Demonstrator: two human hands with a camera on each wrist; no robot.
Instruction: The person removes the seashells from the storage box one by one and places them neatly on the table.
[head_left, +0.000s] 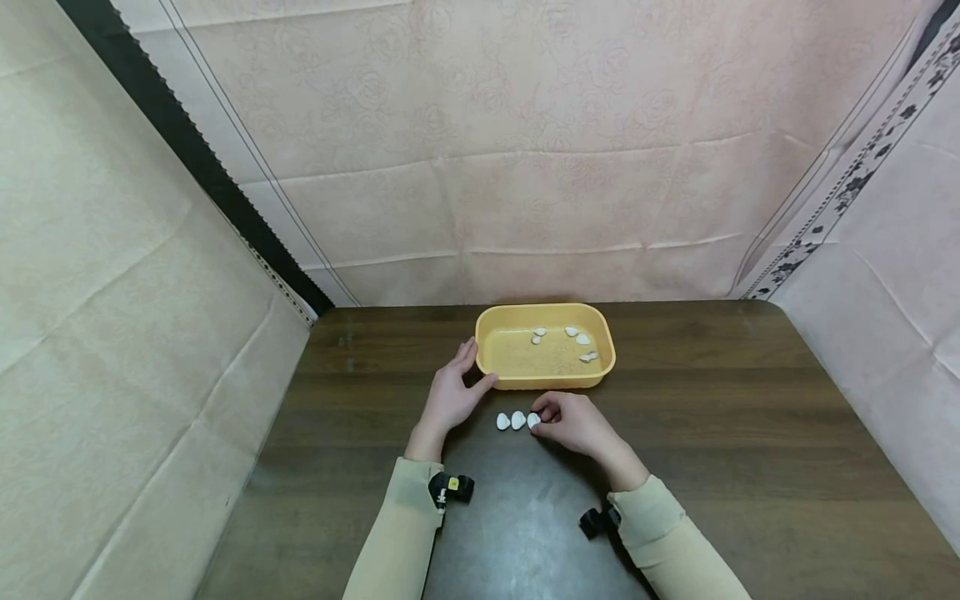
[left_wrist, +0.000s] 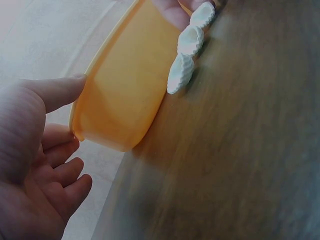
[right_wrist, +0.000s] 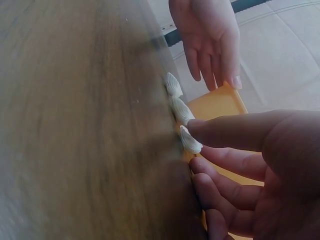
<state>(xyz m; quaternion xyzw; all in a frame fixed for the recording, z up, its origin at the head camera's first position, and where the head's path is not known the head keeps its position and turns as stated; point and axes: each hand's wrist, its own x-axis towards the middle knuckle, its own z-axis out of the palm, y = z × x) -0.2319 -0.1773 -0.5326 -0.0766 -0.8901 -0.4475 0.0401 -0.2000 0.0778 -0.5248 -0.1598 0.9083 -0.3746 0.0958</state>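
Three small white ribbed seashells lie in a row on the table: a left shell, a middle shell and a right shell. My right hand pinches the right shell between thumb and index finger, at the end of the row; its other fingers are bent. A yellow plastic basin stands just behind the row. At its left end my left hand touches the corner, thumb against the front side and relaxed fingers along the left side. In the left wrist view the thumb tip rests at the rim.
Several more white shells lie scattered inside the basin. The brown wooden table ends at the back, close behind the basin. Pale patterned cloth hangs behind the table and on both sides.
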